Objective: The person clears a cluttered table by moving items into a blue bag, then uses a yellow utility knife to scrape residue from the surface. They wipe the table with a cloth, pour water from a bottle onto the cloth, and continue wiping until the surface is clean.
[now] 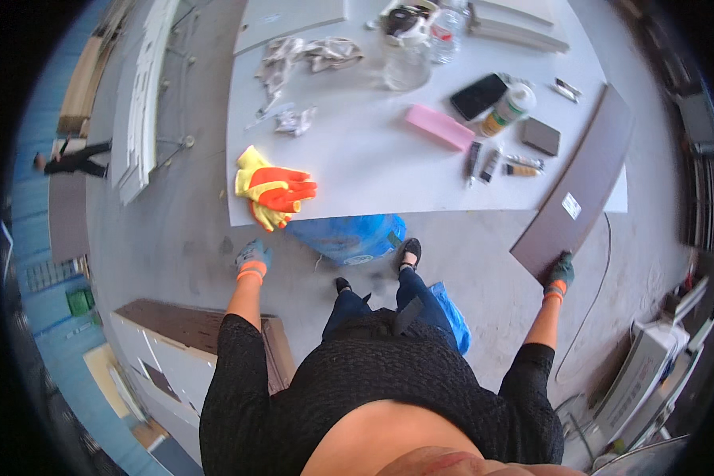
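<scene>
My right hand [561, 274], in a grey-green glove with an orange cuff, grips the near end of a long dark brown board [577, 183]. The board runs up and away along the right edge of the white table [357, 170]. My left hand [253, 258], gloved the same way, hangs free over the grey floor, left of the table's near corner; its fingers look loosely curled around nothing. A spare pair of yellow and orange gloves [271, 189] lies on the table's near left corner, just above my left hand.
On the table lie a pink block [439, 126], a black phone [477, 96], a white bottle [508, 109], small tools, rags and clear jars. A blue bag [347, 236] sits under the table edge. Stacked panels [182, 349] lie lower left. A person [71, 162] stands far left.
</scene>
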Tool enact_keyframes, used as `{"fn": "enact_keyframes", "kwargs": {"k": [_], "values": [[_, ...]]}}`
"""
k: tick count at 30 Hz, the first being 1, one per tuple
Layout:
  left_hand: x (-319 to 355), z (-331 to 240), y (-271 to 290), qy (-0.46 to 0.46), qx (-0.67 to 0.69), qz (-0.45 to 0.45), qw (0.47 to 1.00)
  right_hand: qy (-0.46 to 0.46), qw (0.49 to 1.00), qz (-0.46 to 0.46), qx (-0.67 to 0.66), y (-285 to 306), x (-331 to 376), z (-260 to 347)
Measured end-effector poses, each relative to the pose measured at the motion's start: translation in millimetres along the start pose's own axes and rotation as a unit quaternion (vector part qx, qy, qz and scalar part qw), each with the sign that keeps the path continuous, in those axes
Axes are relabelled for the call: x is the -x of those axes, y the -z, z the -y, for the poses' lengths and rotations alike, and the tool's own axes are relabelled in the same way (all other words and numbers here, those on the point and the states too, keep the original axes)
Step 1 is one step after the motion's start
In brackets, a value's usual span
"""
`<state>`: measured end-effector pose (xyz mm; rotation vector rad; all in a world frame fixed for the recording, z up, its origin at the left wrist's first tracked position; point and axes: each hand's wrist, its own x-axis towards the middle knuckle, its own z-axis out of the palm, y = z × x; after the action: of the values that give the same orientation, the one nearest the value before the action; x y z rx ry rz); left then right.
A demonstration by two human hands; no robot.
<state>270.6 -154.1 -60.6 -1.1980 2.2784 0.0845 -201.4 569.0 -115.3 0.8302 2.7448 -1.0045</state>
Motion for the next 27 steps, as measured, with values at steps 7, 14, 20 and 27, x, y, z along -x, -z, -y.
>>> {"fn": "enact_keyframes", "kwargs": {"k": [7,14,20,27], "values": [[21.7,-2.5,-36.4,-0.027,0.032,-0.023,0.999,-0.047,0.995,0.049,-0.069,4.4,-30.3,-3.9],[39.8,-10.0,-59.2,-0.012,0.143,0.094,0.985,0.214,0.958,0.05,0.186,17.5,-69.2,-15.1],[78.4,37.0,-58.9,0.071,0.108,0.149,0.98,-0.01,0.959,-0.099,0.266,1.3,-40.1,13.1],[123.8,125.9,-140.8,0.123,0.18,0.089,0.972,0.536,0.754,-0.155,0.346,-107.1,92.8,103.0]]}}
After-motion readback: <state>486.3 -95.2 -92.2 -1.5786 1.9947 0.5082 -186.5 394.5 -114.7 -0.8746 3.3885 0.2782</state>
